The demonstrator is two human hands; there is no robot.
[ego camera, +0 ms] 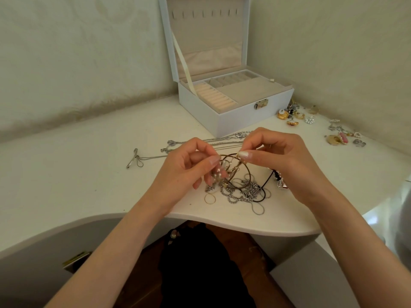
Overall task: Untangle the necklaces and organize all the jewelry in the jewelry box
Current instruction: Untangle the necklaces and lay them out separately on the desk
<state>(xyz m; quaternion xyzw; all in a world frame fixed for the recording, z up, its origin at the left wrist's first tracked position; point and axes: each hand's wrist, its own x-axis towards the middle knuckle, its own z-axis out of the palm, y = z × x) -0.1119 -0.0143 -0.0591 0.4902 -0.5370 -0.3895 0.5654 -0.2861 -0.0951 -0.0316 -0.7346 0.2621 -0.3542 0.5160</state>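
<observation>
Early: left hand [189,167] + right hand [282,156] both pinching thin gold wire necklace [230,154] above silver chain tangle [242,193] nr table [89,174] front edge; open white jewelry box [235,117] looks empty.

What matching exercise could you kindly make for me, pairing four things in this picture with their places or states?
Things:
1. jewelry box
2. small gold hoop
3. heap of earrings
4. dark gold necklace

Places or states:
A. pinched between the left hand and the right hand
B. lying flat on the table, near its front edge
C. open, lid upright
D. on the table, right of the box

Pairs: 1-C, 2-B, 3-D, 4-A
</observation>
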